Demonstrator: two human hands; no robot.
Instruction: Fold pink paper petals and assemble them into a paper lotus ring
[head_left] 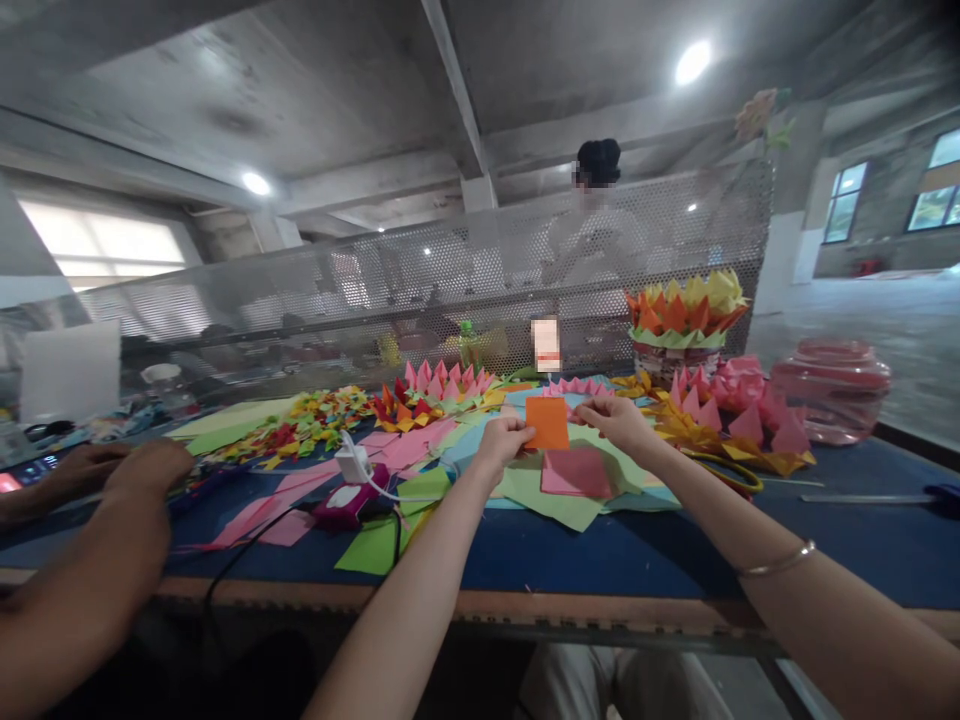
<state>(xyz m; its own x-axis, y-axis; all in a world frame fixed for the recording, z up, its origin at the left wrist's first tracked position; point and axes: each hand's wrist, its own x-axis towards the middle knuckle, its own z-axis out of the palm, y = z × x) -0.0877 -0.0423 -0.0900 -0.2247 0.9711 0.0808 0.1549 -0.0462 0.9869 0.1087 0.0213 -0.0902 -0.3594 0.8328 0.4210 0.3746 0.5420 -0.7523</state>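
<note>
An orange square of paper [547, 424] is held upright above the table, with my left hand [504, 440] pinching its left edge. My right hand [613, 418] hovers just to the right of that square, its fingertips pressed together; whether anything is between them I cannot make out. Below the hands, a pink paper square [576, 473] lies on a light green sheet [566, 508], with pale blue paper around it. Folded pink paper petals [581, 388] are behind the orange square.
A co-worker's hands [142, 468] are at the left. A purple power strip [351, 503] with a white charger [352, 462] sits left of my arm. Paper lotus flowers [686, 315], a clear pink jar [831, 390] and scissors [941, 495] are on the right. A perforated metal screen [420, 290] stands behind.
</note>
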